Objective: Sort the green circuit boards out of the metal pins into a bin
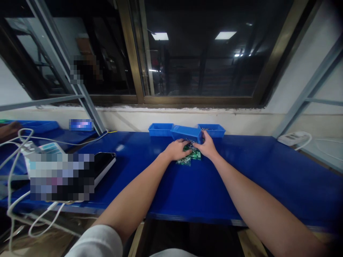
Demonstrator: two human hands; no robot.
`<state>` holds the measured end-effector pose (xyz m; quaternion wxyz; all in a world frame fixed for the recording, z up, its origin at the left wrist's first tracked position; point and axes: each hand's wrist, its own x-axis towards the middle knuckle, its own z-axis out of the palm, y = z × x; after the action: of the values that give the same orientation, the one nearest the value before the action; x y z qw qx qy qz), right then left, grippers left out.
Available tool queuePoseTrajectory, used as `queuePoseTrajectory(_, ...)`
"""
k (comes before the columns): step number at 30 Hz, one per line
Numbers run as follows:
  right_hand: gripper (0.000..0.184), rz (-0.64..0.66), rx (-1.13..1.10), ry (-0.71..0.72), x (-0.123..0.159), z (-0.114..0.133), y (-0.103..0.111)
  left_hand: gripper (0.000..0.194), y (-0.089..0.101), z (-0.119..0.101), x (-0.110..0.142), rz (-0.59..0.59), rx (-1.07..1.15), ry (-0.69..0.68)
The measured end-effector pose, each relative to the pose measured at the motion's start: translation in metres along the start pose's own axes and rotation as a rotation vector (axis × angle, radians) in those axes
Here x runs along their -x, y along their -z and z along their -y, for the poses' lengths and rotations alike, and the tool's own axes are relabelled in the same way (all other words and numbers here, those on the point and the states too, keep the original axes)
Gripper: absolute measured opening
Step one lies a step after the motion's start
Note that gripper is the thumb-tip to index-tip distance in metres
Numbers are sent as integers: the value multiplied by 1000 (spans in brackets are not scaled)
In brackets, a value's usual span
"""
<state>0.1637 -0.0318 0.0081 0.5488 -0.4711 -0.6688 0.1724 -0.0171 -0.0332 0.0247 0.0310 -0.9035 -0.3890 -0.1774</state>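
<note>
A blue plastic bin (pixel 186 132) is tipped over toward me near the back of the blue table. My right hand (pixel 208 145) grips its right end, thumb stretched toward the pile in front. Below the bin lies a heap of small silvery screw-like pieces (pixel 192 145) with green-and-clear packets (pixel 197 155) under and around them. My left hand (pixel 177 150) rests at the left side of this heap, fingers apart and touching it; some fingertips are hidden against the bin. Behind stand two more blue bins, a left one (pixel 161 130) and a right one (pixel 216 130) with small metal pieces inside.
A phone-like black device (pixel 105 157) lies on a white box at the left, with white cables (pixel 20 142) around it. A white power strip (pixel 294 137) sits at the far right. Another person's hand (pixel 10 131) is beside a blue tray (pixel 40 126) at the left edge.
</note>
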Motion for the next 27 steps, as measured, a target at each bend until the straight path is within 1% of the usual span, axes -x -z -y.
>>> queuePoseTrajectory(2,55,-30,28,30,0,1,0,54,2,2,1,9,10,4)
queuePoseTrajectory(4,54,-52,57,31,0,1,0,53,5,3,3,21,7,7)
queuePoseTrajectory(7,53,-67,76,57,0,2,-1,50,10,2,5,16,-40,37)
queuePoseTrajectory(10,53,-75,74,98,1,4,-2,50,12,-3,5,-69,-120,69)
queuePoseTrajectory(12,54,-87,99,93,2,7,-3,52,11,-6,2,-133,-158,85)
queuePoseTrajectory(14,54,-92,134,100,3,11,-4,53,8,-9,-1,-151,-168,74)
queuePoseTrajectory(18,53,-140,172,187,4,14,-3,55,0,-10,-4,-74,-132,3)
queuePoseTrajectory(22,51,-250,174,249,0,8,0,59,-5,-8,-3,-17,-110,25)
queuePoseTrajectory(25,51,-363,149,204,-5,3,2,57,-5,-7,-2,6,-85,15)
queuePoseTrajectory(27,49,-409,107,146,-8,-1,3,57,-3,-7,-2,25,-62,-4)
